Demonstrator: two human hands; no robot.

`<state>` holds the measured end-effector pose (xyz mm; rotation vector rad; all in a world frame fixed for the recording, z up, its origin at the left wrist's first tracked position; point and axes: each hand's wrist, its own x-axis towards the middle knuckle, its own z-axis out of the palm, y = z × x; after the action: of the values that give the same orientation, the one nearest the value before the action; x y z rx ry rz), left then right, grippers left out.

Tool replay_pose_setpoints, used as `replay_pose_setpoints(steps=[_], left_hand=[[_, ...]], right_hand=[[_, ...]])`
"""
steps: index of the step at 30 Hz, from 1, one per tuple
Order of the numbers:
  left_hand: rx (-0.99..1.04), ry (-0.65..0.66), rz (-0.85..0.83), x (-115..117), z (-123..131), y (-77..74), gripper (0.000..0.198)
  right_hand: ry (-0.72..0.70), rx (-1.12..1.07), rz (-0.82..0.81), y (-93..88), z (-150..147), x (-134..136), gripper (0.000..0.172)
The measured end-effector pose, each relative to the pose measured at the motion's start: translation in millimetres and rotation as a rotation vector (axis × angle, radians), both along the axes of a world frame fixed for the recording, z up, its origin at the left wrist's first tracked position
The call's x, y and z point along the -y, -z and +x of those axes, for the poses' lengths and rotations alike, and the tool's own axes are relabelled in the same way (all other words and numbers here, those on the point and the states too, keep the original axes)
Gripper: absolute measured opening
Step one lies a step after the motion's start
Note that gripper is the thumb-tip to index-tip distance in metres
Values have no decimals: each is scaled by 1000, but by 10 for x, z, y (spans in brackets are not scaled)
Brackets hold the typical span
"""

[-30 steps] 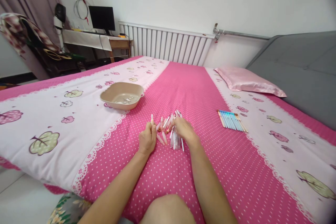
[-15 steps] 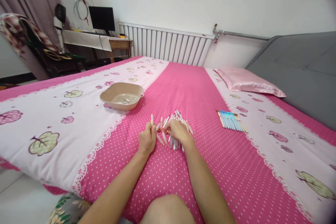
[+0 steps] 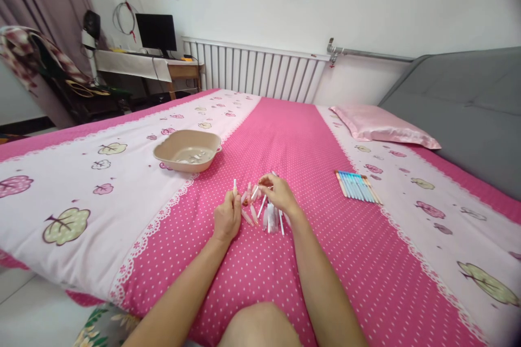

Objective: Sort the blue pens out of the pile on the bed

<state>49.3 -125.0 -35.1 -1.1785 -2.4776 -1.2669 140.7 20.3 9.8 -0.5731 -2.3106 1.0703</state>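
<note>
My left hand (image 3: 228, 217) is closed around a white pen (image 3: 235, 186) that stands upright out of the fist. To its right lies a loose pile of slim white and pink pens (image 3: 272, 219), pointing in several directions on the pink bedspread. Over the far side of this pile is my right hand (image 3: 279, 192), its fingers bent and thumb near the fingertips. A white stick end shows beside those fingertips, but whether they grip it is unclear. The hand and wrist hide part of the pile.
A beige plastic basin (image 3: 188, 150) with small pale pieces inside stands on the bed, left of the hands. To the right lies a neat row of blue pens (image 3: 358, 187). Farther back are a pink pillow (image 3: 385, 123) and the grey headboard (image 3: 459, 92).
My right hand has lifted and shifted slightly away from me over the pile, uncovering more pens on its near side. My left hand still holds its pen upright.
</note>
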Motion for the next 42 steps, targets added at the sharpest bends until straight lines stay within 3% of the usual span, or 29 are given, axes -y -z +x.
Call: replay_pose_setpoints(steps=[7, 12, 15, 18, 26, 42], left_hand=[[-46, 40, -41, 0, 8, -13, 32], [-109, 101, -62, 19, 25, -18, 33], [-146, 111, -75, 24, 32, -8, 32], [-171, 124, -86, 23, 32, 3, 33], [-174, 182, -102, 27, 33, -11, 33], [-176, 181, -89, 27, 30, 11, 32]], right_hand=[[80, -293, -366, 2, -70, 14, 24], [66, -486, -804, -102, -61, 71, 26], [37, -501, -882, -119, -73, 93, 25], [13, -502, -886, -100, -91, 106, 26], [-32, -494, -713, -154, -110, 201, 35], [-183, -470, -585, -152, -136, 297, 30]])
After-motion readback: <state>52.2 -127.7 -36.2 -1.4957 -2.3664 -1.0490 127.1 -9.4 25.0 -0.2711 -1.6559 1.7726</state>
